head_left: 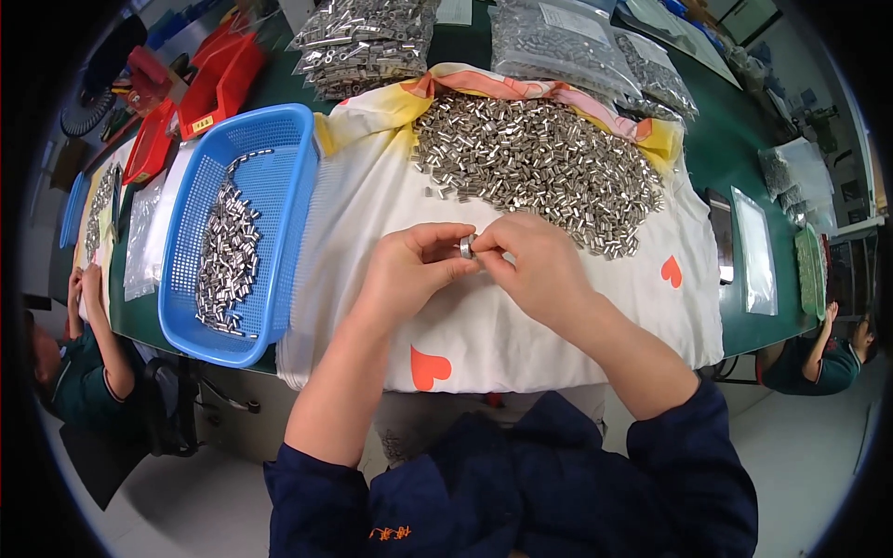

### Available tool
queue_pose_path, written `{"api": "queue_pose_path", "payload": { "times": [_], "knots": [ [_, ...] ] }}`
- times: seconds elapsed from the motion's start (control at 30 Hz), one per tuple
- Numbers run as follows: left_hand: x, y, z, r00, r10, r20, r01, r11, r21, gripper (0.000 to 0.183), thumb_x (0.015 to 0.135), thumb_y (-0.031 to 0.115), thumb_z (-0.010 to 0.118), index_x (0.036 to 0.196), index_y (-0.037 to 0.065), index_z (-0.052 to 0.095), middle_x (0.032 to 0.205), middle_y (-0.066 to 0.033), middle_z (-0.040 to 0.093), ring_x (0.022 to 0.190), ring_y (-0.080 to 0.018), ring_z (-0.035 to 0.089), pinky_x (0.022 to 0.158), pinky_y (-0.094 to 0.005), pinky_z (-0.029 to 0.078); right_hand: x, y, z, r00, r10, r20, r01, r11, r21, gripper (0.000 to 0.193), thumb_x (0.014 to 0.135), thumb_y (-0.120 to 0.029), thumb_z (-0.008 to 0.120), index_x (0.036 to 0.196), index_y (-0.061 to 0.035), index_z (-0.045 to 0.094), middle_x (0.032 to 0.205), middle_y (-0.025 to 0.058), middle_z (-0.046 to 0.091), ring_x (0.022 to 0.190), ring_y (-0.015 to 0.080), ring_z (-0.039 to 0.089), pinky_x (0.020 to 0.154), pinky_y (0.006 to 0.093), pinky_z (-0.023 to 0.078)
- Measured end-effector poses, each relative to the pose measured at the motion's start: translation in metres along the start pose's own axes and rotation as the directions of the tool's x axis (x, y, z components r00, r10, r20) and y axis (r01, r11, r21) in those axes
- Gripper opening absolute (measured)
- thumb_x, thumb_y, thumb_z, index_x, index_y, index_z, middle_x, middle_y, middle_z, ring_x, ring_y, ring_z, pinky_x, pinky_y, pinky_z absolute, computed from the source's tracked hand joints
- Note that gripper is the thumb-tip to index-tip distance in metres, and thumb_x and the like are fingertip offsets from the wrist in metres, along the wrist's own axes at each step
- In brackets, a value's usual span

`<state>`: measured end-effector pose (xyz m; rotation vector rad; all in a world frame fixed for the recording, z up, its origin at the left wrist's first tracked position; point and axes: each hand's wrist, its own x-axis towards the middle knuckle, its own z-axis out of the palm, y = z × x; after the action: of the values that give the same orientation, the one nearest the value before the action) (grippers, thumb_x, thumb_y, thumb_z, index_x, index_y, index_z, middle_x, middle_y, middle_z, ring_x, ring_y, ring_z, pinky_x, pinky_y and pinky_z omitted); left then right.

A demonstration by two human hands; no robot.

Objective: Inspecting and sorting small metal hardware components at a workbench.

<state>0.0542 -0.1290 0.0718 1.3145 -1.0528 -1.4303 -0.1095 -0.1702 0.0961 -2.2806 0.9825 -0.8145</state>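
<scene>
Ring point(467, 246) sits pinched in the left hand point(409, 268); at its three o'clock, the right hand point(535, 260) bunches its fingertips, grip unclear. Pile point(539, 167) lies toward one o'clock, basket point(296, 186) at nine.

A shiny metal piece point(467, 247) between the fingers point(448, 231); glossy metal tubes point(539, 158) beyond them on matt cloth point(358, 242); left of them, a plastic mesh basket point(304, 167).

A small, shiny silver metal piece point(467, 246) stands roughly upright, pinched between the thumb and forefinger of the left hand point(405, 270), the right hand point(538, 265) meeting it from the side. It is above the white cloth point(549, 358), well back from its front edge; finer shape is too small to tell
</scene>
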Motion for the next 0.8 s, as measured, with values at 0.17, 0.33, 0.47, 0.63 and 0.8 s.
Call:
{"api": "queue_pose_path", "payload": {
  "times": [0.17, 0.33, 0.47, 0.63, 0.8],
  "knots": [
    [0.001, -0.009, -0.007, 0.995, 0.061, 0.082, -0.058, 0.997, -0.045, 0.035, 0.072, -0.001, 0.069, 0.106, 0.0, 0.06, 0.086, -0.0022, 0.062, 0.078, -0.0072, 0.057, 0.07, -0.0204, 0.047, 0.005, 0.0, -0.008, 0.939, 0.277, 0.205, -0.32, 0.922, 0.219, 0.008, 0.071, -0.008, 0.064, 0.078, -0.0034, 0.062, 0.076, 0.0058, 0.063, 0.069, 0.0157, 0.059, 0.063, 0.0267, 0.046],
    [0.003, -0.007, -0.003, 0.995, 0.042, 0.085, -0.035, 0.996, -0.08, 0.034, 0.072, -0.002, 0.068, 0.105, 0.0, 0.06, 0.086, -0.0014, 0.061, 0.078, -0.0063, 0.057, 0.07, -0.0196, 0.047, -0.001, 0.011, -0.009, 0.939, 0.277, 0.205, -0.334, 0.877, 0.345, 0.01, 0.072, -0.009, 0.064, 0.081, -0.0043, 0.064, 0.076, 0.0044, 0.063, 0.066, 0.0126, 0.058, 0.062, 0.0251, 0.046],
    [0.002, -0.007, -0.003, 0.994, 0.045, 0.098, -0.035, 0.994, -0.103, 0.033, 0.072, -0.002, 0.068, 0.104, 0.0, 0.06, 0.086, -0.0014, 0.061, 0.078, -0.0065, 0.057, 0.07, -0.0197, 0.048, 0.003, 0.01, -0.007, 0.923, 0.303, 0.236, -0.361, 0.895, 0.261, 0.009, 0.073, -0.009, 0.063, 0.08, -0.0041, 0.064, 0.074, 0.0037, 0.062, 0.066, 0.0118, 0.057, 0.063, 0.0245, 0.046],
    [-0.003, 0.001, -0.002, 0.994, 0.066, 0.083, -0.075, 0.991, 0.112, 0.034, 0.07, 0.002, 0.07, 0.102, 0.001, 0.061, 0.085, -0.0028, 0.062, 0.075, -0.0072, 0.057, 0.069, -0.0215, 0.048, 0.003, 0.018, -0.01, 0.929, 0.286, 0.232, -0.344, 0.901, 0.266, 0.013, 0.074, -0.013, 0.062, 0.082, -0.0029, 0.061, 0.075, 0.0089, 0.061, 0.064, 0.0163, 0.059, 0.06, 0.027, 0.047],
    [-0.008, 0.007, 0.003, 0.941, 0.26, 0.219, -0.334, 0.827, 0.452, 0.029, 0.063, 0.003, 0.073, 0.091, 0.003, 0.064, 0.081, -0.0042, 0.063, 0.066, -0.0099, 0.057, 0.062, -0.024, 0.047, 0.021, 0.021, -0.011, 0.973, 0.194, 0.123, -0.208, 0.972, 0.11, 0.012, 0.075, -0.013, 0.059, 0.083, -0.0042, 0.061, 0.076, 0.0098, 0.061, 0.068, 0.0232, 0.059, 0.063, 0.0321, 0.047]
  ]
}}
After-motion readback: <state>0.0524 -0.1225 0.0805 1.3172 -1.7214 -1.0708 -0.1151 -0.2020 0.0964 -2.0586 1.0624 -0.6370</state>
